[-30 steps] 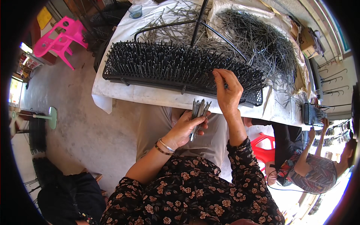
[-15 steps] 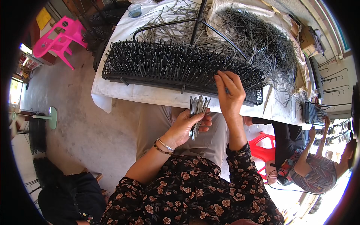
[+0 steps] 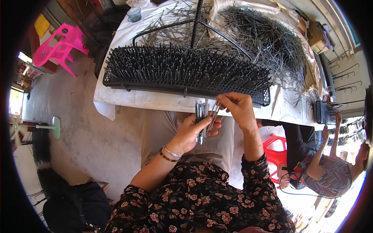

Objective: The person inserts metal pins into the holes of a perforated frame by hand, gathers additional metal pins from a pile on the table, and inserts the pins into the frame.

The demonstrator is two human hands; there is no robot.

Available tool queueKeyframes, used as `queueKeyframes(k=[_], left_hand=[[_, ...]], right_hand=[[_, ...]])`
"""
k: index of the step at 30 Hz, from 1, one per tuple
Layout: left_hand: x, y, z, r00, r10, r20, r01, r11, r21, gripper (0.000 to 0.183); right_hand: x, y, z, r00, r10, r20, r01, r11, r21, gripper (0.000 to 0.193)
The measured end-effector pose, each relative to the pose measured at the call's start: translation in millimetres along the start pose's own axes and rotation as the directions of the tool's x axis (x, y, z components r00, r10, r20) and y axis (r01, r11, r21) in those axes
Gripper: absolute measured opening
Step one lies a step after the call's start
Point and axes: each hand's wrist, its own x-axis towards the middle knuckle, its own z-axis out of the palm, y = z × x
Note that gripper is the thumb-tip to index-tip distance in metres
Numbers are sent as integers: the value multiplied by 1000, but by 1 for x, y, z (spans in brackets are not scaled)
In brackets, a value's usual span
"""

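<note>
In my left hand (image 3: pixel 189 134), fingers closed, is a bundle of thin metal rods (image 3: pixel 201 112), held roughly upright over my lap. My right hand (image 3: pixel 241 110) has its thumb and index finger pinched at the top of rods leaning out of the right side of that bundle. Just beyond both hands, along the front of the table, stands a long black perforated rack (image 3: pixel 265 96). Its holes are densely filled with upright dark rods (image 3: pixel 167 70). A black metal frame (image 3: pixel 195 29) rises behind the rack.
Loose rods lie heaped (image 3: pixel 268 37) on the white-covered table (image 3: pixel 151 101). A small glass cup (image 3: pixel 134 14) stands at the far left. Pink (image 3: pixel 58 52) and red (image 3: pixel 275 149) plastic seats are nearby. At right, another person (image 3: pixel 330 171) works at a smaller black rack (image 3: pixel 323 112).
My right hand has come back from the rack toward me and now pinches at the bundle's top. My left hand still holds the bundle in nearly the same place.
</note>
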Motion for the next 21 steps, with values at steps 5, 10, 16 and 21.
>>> queueKeyframes(k=[5, 10, 16, 21], left_hand=[[1, -4, -1, 999, -18, -30, 17, 999, -43, 29], [2, -6, -3, 998, -53, -26, 52, 998, -27, 29], [1, -7, -5, 997, -79, -18, 79, 997, -22, 31], [1, -6, -6, 997, -77, -14, 77, 997, -20, 30]], right_hand=[[10, -15, -14, 961, -116, -251, 133, 990, 50, 19], [28, -24, -8, 822, -309, -478, 352, 936, 0, 17], [42, -4, -1, 803, -367, -469, 364, 926, -102, 17], [40, -4, 0, 793, -434, -427, 362, 900, -241, 15]])
